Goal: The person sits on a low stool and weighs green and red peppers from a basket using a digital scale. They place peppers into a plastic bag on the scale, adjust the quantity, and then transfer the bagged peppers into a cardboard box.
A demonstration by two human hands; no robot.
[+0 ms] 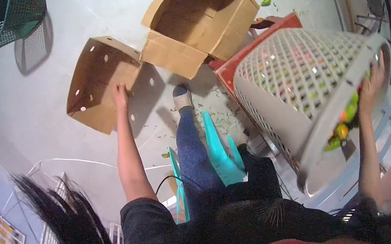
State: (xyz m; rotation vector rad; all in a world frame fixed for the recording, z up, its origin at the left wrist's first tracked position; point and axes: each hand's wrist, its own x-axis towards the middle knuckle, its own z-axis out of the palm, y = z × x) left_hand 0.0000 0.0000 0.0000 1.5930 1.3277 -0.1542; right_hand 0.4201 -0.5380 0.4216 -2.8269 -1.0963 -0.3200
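Observation:
My left hand (120, 95) grips the near edge of a brown cardboard box (84, 91) with round holes in its walls. Its inside, as far as it shows, holds nothing. On the right, my right hand (374, 81) is closed on the rim of a large grey lattice basket (275, 103), which tilts over with its mouth toward me. Green, red and orange vegetables (343, 131), which look like peppers, show at the mouth and through the lattice. Beneath the basket is a red tray-like surface (228, 69), partly hidden.
A larger open cardboard box (174, 55) stands ahead, beside the smaller one. Far left lies a dark green basket (15, 20). A turquoise plastic stool (221, 156) is by my leg. Plant scraps and a green vegetable (266, 2) lie on the floor. Wire racks (4, 231) line the left side.

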